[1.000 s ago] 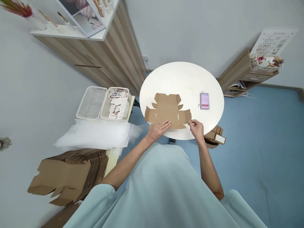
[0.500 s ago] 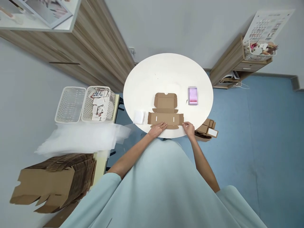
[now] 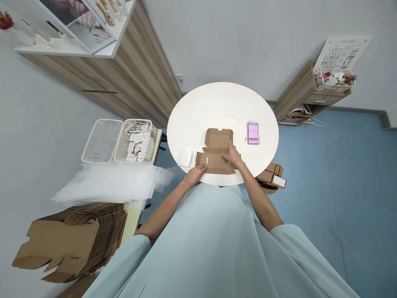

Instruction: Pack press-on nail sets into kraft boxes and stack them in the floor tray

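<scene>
An unfolded brown cardboard box (image 3: 216, 160) lies on the round white table (image 3: 192, 111), its lid panel toward the far side. My left hand (image 3: 195, 174) rests on the box's front left corner with the fingers stretched out. Over the right part of the box lies my right hand (image 3: 233, 156); its thumb and index finger are spread apart on the cardboard, and it hides part of the right side flap. A small white stack (image 3: 185, 158) sits just left of the box.
A pixelated purple item (image 3: 253, 133) lies on the table's right side. Beside the table at left are white baskets (image 3: 102, 140), white packing sheets (image 3: 114, 182) and a stack of flattened cardboard boxes (image 3: 62, 240). More cardboard boxes (image 3: 270, 176) stand low at the right.
My right hand has moved from the box's right edge inward and forward onto the cardboard. My left hand has shifted left along the front edge. The view has tilted slightly.
</scene>
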Tool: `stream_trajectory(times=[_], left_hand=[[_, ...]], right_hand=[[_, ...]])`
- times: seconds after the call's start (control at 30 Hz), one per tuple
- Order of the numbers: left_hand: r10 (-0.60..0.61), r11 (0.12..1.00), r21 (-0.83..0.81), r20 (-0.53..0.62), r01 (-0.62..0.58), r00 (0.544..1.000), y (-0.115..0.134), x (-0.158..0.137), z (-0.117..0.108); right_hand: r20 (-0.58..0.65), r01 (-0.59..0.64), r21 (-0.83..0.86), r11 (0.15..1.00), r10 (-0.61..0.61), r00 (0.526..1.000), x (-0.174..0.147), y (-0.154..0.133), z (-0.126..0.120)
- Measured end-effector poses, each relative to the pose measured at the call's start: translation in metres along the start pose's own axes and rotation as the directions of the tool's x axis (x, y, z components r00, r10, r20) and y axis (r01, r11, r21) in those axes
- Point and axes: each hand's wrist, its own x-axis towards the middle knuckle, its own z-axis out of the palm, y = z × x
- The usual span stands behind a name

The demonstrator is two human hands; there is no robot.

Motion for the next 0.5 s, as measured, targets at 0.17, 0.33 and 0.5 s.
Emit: stream_trajectory(times=[0.17, 0.33, 0.5], left_hand=[[-0.023, 0.999, -0.034, 0.004, 0.023, 1.000, 0.007, 0.009, -0.010], [-0.158, 0.981, -0.130, -0.079, 0.147, 0.984, 0.006, 0.016, -0.011], [-0.286, 0.939, -0.236, -0.127, 0.252, 0.950, 0.003, 0.023, -0.010]], right_hand=[[-0.006, 0.104, -0.019, 0.994, -0.105, 0.995, -0.004, 0.010, 0.014], [0.118, 0.190, -0.071, 0.979, -0.181, 0.976, -0.028, 0.025, 0.018], [0.159, 0.179, -0.092, 0.980, -0.163, 0.974, -0.041, 0.030, 0.016]])
